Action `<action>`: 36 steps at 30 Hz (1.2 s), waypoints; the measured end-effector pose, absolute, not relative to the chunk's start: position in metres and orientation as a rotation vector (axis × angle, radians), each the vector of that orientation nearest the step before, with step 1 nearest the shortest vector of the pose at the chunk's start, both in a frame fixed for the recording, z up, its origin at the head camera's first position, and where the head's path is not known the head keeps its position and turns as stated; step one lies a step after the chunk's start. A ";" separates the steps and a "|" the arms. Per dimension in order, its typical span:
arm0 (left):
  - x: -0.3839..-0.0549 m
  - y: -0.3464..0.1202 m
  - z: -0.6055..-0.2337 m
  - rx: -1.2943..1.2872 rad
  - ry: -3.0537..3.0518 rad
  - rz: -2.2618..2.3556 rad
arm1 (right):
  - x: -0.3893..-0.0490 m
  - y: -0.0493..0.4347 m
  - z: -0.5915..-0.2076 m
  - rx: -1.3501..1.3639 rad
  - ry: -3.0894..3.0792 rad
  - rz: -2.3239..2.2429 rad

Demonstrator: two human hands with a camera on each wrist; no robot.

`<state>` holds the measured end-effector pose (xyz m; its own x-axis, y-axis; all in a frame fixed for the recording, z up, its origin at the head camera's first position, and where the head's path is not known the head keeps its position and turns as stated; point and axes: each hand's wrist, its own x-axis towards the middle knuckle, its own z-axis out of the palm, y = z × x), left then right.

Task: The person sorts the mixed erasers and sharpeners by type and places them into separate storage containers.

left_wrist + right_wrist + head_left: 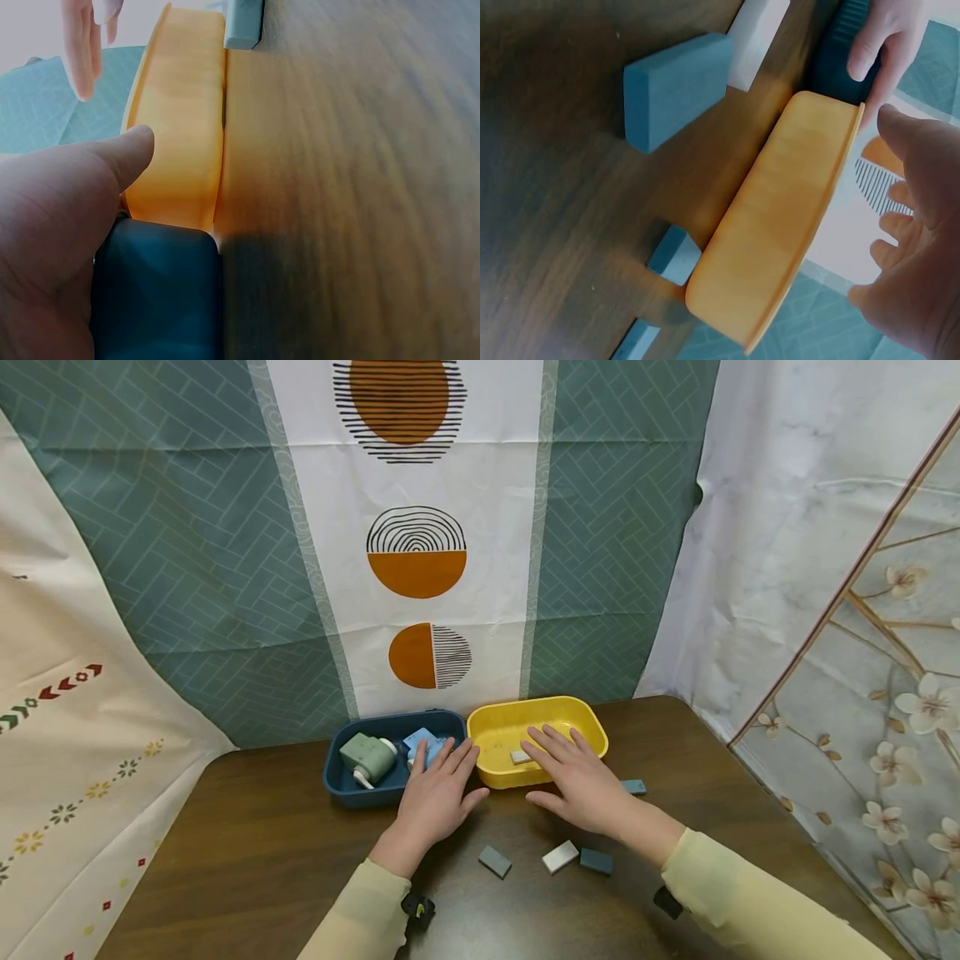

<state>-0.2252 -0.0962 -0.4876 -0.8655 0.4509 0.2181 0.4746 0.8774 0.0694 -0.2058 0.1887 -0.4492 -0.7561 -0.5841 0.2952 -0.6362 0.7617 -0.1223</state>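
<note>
My left hand (435, 797) hovers at the right end of a dark blue tray (334, 781), fingers spread and nothing held. Inside that tray lie a green object with white ends (367, 754), like a small bottle, and a light blue one (420, 740) partly behind my fingers. Over the front right of a yellow tray (489, 737) my right hand (576, 781) is spread flat, also holding nothing. A small white block (520, 757) lies in the yellow tray near my fingertips. In the right wrist view the yellow tray's side (780, 217) stands beside my hand, apart from it.
On the brown table (262, 852) in front of the trays are a grey block (495, 861), a white block (560, 857) and a dark blue block (596, 861). A blue block (633, 787) sits right of the yellow tray. A patterned curtain (622, 568) hangs behind the table.
</note>
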 end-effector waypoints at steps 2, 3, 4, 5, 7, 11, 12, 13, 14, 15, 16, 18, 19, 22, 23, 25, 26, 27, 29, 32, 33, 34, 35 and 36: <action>-0.225 -0.096 -0.488 -0.710 -2.857 -0.179 | -0.203 0.189 -0.450 0.962 -2.717 0.316; -0.225 -0.096 -0.488 -0.710 -2.856 -0.182 | -0.201 0.189 -0.450 0.965 -2.715 0.319; -0.225 -0.096 -0.488 -0.712 -2.857 -0.188 | -0.200 0.189 -0.450 0.969 -2.711 0.321; -0.225 -0.096 -0.488 -0.713 -2.856 -0.190 | -0.199 0.189 -0.450 0.973 -2.708 0.324; -0.225 -0.096 -0.488 -0.714 -2.857 -0.195 | -0.196 0.189 -0.451 0.983 -2.697 0.322; -0.225 -0.096 -0.486 -0.717 -2.849 -0.193 | -0.192 0.189 -0.451 1.016 -2.679 0.325; -0.225 -0.096 -0.486 -0.717 -2.847 -0.191 | -0.191 0.189 -0.452 1.025 -2.674 0.322; -0.224 -0.096 -0.486 -0.716 -2.845 -0.191 | -0.190 0.188 -0.452 1.032 -2.675 0.324; -0.224 -0.096 -0.486 -0.716 -2.844 -0.193 | -0.189 0.188 -0.452 1.040 -2.676 0.328; -0.224 -0.096 -0.486 -0.715 -2.844 -0.194 | -0.188 0.188 -0.452 1.047 -2.678 0.327; -0.224 -0.096 -0.486 -0.714 -2.843 -0.194 | -0.187 0.188 -0.452 1.053 -2.680 0.328; -0.224 -0.096 -0.486 -0.710 -2.847 -0.198 | -0.185 0.187 -0.452 1.064 -2.680 0.325; -0.224 -0.096 -0.486 -0.708 -2.848 -0.200 | -0.185 0.186 -0.453 1.069 -2.678 0.321; -0.224 -0.095 -0.486 -0.704 -2.851 -0.204 | -0.182 0.185 -0.453 1.077 -2.660 0.301; -0.224 -0.095 -0.486 -0.705 -2.851 -0.203 | -0.182 0.185 -0.453 1.080 -2.655 0.295; -0.225 -0.095 -0.486 -0.708 -2.847 -0.207 | -0.180 0.184 -0.453 1.089 -2.646 0.289; -0.225 -0.095 -0.486 -0.708 -2.847 -0.207 | -0.179 0.184 -0.453 1.091 -2.648 0.285; -0.225 -0.095 -0.486 -0.707 -2.846 -0.201 | -0.178 0.183 -0.453 1.096 -2.644 0.279; -0.225 -0.096 -0.486 -0.700 -2.845 -0.188 | -0.177 0.183 -0.454 1.100 -2.655 0.275; -0.226 -0.095 -0.486 -0.694 -2.843 -0.173 | -0.176 0.182 -0.455 1.109 -2.671 0.265; -0.226 -0.095 -0.487 -0.694 -2.843 -0.170 | -0.175 0.182 -0.456 1.114 -2.679 0.265; -0.226 -0.095 -0.487 -0.696 -2.842 -0.173 | -0.174 0.182 -0.457 1.120 -2.688 0.273; -0.226 -0.095 -0.487 -0.699 -2.841 -0.176 | -0.174 0.182 -0.457 1.126 -2.693 0.278; -0.226 -0.095 -0.488 -0.702 -2.841 -0.176 | -0.173 0.181 -0.458 1.133 -2.695 0.278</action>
<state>-0.2258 -0.0953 -0.4877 -0.8646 0.4466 0.2302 0.4716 0.8794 0.0650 -0.1730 0.1815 -0.4582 -0.6842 -0.6816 0.2593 -0.7202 0.6875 -0.0932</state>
